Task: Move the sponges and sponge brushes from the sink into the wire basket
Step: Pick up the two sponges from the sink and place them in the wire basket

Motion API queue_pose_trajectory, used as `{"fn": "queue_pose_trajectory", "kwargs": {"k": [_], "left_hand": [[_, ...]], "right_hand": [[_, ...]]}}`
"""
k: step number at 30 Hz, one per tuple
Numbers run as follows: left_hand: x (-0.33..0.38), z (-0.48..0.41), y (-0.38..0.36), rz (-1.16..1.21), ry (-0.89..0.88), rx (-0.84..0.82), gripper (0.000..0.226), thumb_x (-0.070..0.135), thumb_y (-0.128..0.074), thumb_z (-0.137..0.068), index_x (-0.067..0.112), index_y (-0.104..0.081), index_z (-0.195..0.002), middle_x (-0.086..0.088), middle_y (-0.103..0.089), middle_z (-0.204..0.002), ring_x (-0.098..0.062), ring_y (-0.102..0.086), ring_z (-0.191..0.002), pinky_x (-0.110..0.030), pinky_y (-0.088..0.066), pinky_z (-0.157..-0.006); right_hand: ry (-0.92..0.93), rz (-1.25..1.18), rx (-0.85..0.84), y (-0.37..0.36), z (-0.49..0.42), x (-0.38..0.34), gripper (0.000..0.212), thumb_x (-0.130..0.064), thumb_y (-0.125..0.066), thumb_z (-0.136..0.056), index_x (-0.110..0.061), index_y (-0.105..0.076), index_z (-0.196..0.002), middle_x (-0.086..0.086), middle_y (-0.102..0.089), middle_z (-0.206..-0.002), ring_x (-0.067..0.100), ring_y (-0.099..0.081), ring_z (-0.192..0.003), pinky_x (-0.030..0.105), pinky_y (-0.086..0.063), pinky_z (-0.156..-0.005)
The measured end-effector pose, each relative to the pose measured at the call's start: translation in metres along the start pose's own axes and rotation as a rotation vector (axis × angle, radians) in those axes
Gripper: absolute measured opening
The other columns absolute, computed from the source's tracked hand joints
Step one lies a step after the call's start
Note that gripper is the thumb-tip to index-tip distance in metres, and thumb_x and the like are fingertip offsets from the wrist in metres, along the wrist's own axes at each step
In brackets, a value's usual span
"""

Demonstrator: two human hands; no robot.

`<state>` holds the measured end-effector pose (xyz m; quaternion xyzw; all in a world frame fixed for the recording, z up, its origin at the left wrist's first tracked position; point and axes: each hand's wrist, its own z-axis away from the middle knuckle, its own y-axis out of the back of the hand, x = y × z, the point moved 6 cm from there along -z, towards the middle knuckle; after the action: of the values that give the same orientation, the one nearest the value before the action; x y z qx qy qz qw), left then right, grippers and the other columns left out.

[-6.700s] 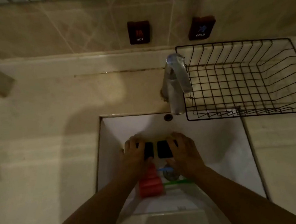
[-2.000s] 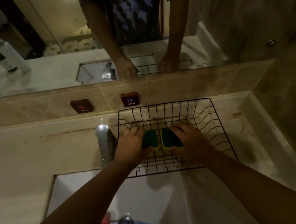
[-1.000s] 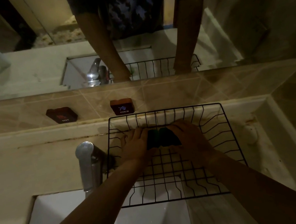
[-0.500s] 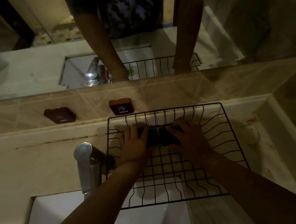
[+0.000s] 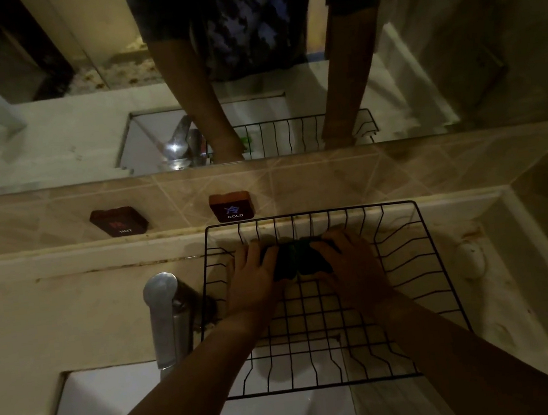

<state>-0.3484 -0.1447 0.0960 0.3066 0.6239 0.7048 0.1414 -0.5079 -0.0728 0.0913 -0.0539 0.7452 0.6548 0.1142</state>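
Two dark green sponges lie side by side at the far end of the black wire basket [image 5: 443,291]. My left hand [image 5: 253,283] grips the left sponge [image 5: 283,263]. My right hand [image 5: 353,266] grips the right sponge [image 5: 315,260]. Both hands press the sponges down near the basket's back wall. The white sink [image 5: 111,410] shows at the lower left; its bottom and whatever lies in it are out of frame.
A chrome tap [image 5: 164,317] stands just left of the basket. HOT [image 5: 120,221] and COLD [image 5: 232,206] buttons sit on the tiled wall. A mirror above reflects my arms. A small pale lump [image 5: 472,259] lies on the counter to the right.
Both hands carried the two sponges from the sink up into the basket, then pushed them further toward its back wall. In the last half second they barely moved.
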Motion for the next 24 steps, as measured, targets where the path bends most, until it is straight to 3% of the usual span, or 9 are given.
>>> {"fn": "queue_pose_trajectory", "kwargs": {"k": [12, 24], "left_hand": [[0.0024, -0.0011, 0.0033, 0.013, -0.013, 0.033, 0.060, 0.035, -0.071, -0.082, 0.020, -0.052, -0.136, -0.008, -0.043, -0.143, -0.032, -0.037, -0.131, -0.045, -0.033, -0.106], [0.0006, 0.0000, 0.0010, 0.024, 0.002, 0.012, 0.059, 0.037, -0.065, -0.087, 0.020, -0.048, -0.140, -0.009, -0.042, -0.144, -0.030, -0.036, -0.132, -0.044, -0.034, -0.108]], "right_hand": [[0.027, -0.045, 0.049, -0.0013, 0.0014, 0.0017, 0.057, -0.031, -0.079, -0.076, -0.011, -0.056, -0.125, 0.013, -0.053, -0.121, 0.034, -0.050, -0.115, 0.046, -0.048, -0.093], [0.043, -0.073, 0.043, 0.0006, -0.0009, -0.0048, 0.054, -0.024, -0.080, -0.074, -0.007, -0.060, -0.121, 0.016, -0.056, -0.120, 0.038, -0.049, -0.117, 0.051, -0.050, -0.094]]}}
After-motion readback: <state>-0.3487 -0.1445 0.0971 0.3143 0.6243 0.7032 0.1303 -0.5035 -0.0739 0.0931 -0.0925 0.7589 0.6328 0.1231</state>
